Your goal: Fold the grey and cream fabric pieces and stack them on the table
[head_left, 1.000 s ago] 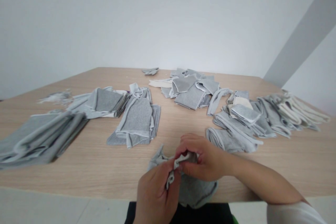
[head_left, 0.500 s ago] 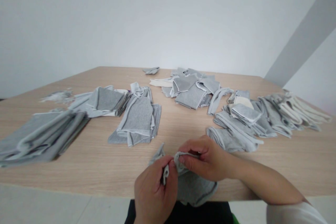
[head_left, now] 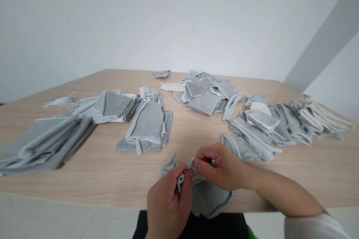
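Observation:
A piece of grey knit fabric (head_left: 209,198) hangs from both hands at the table's front edge, its lower end drooping over the edge above my lap. My left hand (head_left: 170,198) pinches its rolled upper edge between thumb and forefinger. Close beside it, my right hand (head_left: 217,166) grips the same edge with thumb and bent fingers. The two sets of fingertips nearly meet. One corner of the cloth sticks up behind my left hand. What lies inside the right fingers is partly hidden.
Folded grey cloths (head_left: 147,123) lie ahead to the left, with a thicker folded stack (head_left: 47,142) at far left. White lint (head_left: 63,101) sits behind that stack. A loose heap (head_left: 203,95) is at the back centre. More folded pieces (head_left: 252,138) and cream-edged cloths (head_left: 316,117) lie right.
My left hand has shifted slightly right and the fingertips have drawn closer together. Less of the fabric's edge shows between them. The piles stay where they were.

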Motion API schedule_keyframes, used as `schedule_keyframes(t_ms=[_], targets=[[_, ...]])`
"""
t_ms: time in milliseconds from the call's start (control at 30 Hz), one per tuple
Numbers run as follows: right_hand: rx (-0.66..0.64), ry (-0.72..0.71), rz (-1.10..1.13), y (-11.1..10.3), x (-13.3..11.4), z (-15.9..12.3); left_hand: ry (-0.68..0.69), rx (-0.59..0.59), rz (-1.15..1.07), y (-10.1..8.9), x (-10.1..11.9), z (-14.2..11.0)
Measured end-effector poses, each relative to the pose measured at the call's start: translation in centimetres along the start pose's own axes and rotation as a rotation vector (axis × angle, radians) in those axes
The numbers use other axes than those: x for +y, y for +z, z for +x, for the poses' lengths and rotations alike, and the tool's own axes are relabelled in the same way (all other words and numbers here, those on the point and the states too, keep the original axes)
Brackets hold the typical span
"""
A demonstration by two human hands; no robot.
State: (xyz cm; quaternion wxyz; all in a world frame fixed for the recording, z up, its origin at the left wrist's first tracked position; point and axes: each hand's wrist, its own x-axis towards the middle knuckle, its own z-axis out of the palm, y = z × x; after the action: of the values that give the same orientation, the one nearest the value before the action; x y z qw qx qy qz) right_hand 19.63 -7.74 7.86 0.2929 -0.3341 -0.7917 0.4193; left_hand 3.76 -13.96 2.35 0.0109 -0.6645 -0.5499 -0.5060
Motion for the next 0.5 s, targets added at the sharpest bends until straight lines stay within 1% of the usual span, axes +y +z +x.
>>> schedule_keyframes(t_ms=[67,133,167,200,233,300,400,500], targets=[[0.067,0.103,0.040,0.1,0.0,0.1,-0.216,0.032,0.040,0.0,0.3,0.1],[0.144,0.187,0.080,0.0,0.0,0.3,-0.445,0.099,0.088,-0.1,0.5,0.2],[0.179,0.217,0.101,0.0,0.0,0.4,-0.533,0.140,0.104,-0.2,0.6,0.3],[0.209,0.239,0.121,0.1,0.1,0.5,-0.592,0.182,0.119,-0.3,0.7,0.3],[0.236,0.254,0.140,0.1,0.1,0.5,-0.622,0.225,0.140,-0.4,0.8,0.3],[0.281,0.268,0.171,0.4,0.3,0.5,-0.618,0.271,0.177,-0.6,1.0,0.1],[0.307,0.257,0.176,1.1,0.5,0.2,-0.541,0.249,0.145,-0.5,1.5,-0.4],[0.275,0.231,0.124,2.0,0.6,-0.3,-0.466,0.203,0.049,-0.1,2.3,-1.0]])
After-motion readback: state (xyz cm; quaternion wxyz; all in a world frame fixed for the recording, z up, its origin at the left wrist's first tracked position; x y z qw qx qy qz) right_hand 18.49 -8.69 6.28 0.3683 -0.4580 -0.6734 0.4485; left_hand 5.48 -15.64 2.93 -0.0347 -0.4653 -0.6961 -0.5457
